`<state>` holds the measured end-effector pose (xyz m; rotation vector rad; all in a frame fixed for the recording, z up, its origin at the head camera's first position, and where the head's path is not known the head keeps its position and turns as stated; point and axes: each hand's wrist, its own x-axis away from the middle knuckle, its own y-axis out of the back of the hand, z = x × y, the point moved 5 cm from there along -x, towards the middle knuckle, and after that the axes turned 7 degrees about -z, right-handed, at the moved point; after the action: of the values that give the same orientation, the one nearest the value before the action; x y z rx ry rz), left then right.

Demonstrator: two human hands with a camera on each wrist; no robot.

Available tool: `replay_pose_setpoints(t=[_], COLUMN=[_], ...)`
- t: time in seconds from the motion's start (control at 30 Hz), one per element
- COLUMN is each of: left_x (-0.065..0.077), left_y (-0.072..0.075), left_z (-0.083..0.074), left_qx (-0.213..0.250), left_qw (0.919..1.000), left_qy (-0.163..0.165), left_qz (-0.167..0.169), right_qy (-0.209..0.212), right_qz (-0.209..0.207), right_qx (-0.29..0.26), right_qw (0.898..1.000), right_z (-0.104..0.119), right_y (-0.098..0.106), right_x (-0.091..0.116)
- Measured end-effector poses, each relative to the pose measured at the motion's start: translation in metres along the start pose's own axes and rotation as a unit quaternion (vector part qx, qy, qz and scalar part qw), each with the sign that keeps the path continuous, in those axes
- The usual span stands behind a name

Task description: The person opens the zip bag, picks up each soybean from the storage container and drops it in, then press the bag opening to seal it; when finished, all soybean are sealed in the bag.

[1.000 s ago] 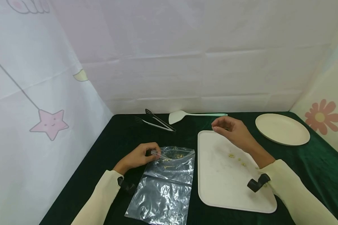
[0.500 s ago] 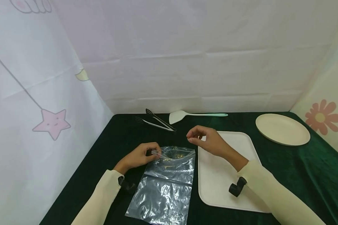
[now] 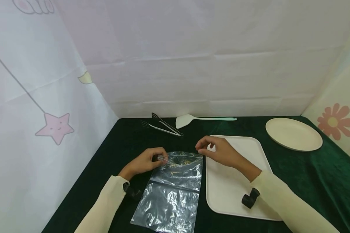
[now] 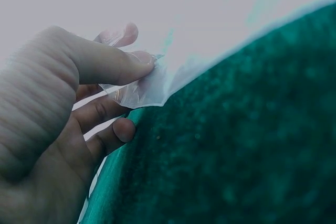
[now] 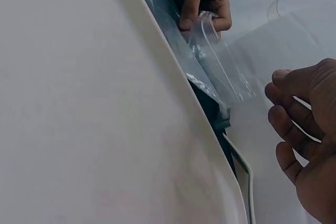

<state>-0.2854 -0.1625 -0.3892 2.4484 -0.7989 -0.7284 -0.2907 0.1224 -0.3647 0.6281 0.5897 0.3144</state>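
A person's left hand [image 3: 147,160] pinched the mouth of a clear zip bag [image 3: 172,197] between thumb and fingers, the plastic spreading to the right of that grip and down toward the wearer over a dark green cloth [image 3: 122,136]. Small yellowish bits [image 3: 186,162] lay inside, just to the right of the pinch and close beneath the bag's opening. The right hand [image 3: 217,150] hung near the far right corner of the mouth, its fingers loosely curved and no object visible between them. Under that hand and its forearm sat a white tray [image 3: 224,191], just beside the bag. The work appeared well along: some bits had reached the bag, and none could be made out on the visible part of the tray, though the right arm hid the rest, so whether any remained could not be told. The mouth gaped; sealing, if wanted, was not yet done. Beyond the left hand lay tongs [image 3: 170,130], beyond the right a spatula [image 3: 185,121], and well off to the right of both grips a plate [image 3: 293,134], all three apparently untouched.
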Motion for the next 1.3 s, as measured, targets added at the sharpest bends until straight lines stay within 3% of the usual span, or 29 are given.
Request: replay_pose_setpoints(t=[0.23, 0.5, 0.77, 1.3], left_x=[0.002, 0.002, 0.002, 0.002], left_y=[0.002, 0.002, 0.002, 0.002], left_z=[0.001, 0.001, 0.000, 0.003], left_qx=[-0.006, -0.006, -0.003, 0.003], left_qw=[0.9999, 0.9999, 0.9999, 0.9998], left_qy=[0.014, 0.015, 0.016, 0.018], left_qz=[0.004, 0.003, 0.005, 0.003], right_qy=[-0.018, -0.026, -0.051, -0.079], right_qz=[-0.015, 0.036, 0.120, 0.105], right_qx=[0.105, 0.176, 0.176, 0.164], right_qw=[0.994, 0.983, 0.976, 0.978], right_z=[-0.013, -0.037, -0.059, -0.075], right_y=[0.046, 0.084, 0.087, 0.085], right_x=[0.016, 0.036, 0.059, 0.069])
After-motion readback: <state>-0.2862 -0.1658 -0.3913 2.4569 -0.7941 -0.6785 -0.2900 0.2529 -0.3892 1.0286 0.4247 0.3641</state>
